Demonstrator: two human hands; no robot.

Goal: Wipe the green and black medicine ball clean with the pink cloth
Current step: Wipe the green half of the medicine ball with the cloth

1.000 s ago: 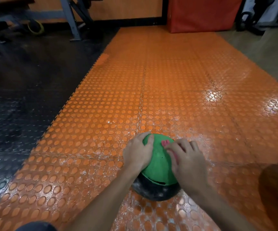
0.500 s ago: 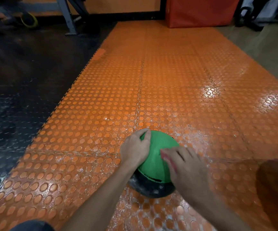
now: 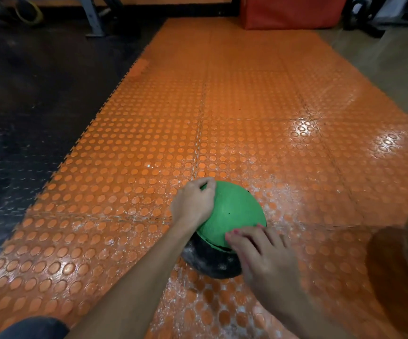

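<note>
The medicine ball [image 3: 232, 211], green on top and dusty black below, sits on the orange studded mat [image 3: 136, 143]. The left hand [image 3: 193, 204] cups its 10 o'clock side, fingers curled over it. The blurred right hand [image 3: 259, 250] lies flat at 5 o'clock, pressing the pink cloth [image 3: 237, 231], which is mostly hidden beneath it. A red pad [image 3: 291, 11] stands at 12 o'clock. Since a second ago the right hand has slid down from the crown

The ball [image 3: 232, 211] looks like matt, finely pebbled rubber, its black part dusted white, on a glossy orange mat [image 3: 259, 99] with raised studs beside duller black studded flooring [image 3: 14, 162].
</note>
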